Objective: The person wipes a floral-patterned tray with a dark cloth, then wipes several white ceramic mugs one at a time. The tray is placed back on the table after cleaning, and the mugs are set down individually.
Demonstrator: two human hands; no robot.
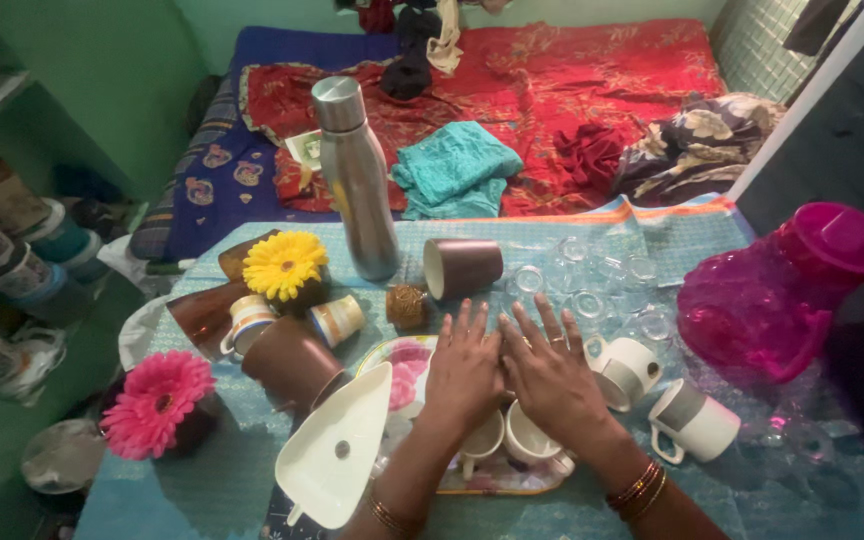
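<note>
A table (252, 480) under teal cloth carries a steel bottle (357, 180), mugs (692, 420), clear glasses (592, 290) — and a pink jug (782, 290).

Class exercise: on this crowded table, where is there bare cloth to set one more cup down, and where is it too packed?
Bare cloth shows along the near left of the table, between the pink flower and the white tray. Another patch lies behind the clear glasses, right of the steel bottle. The middle is packed: both hands lie flat over white cups.
</note>
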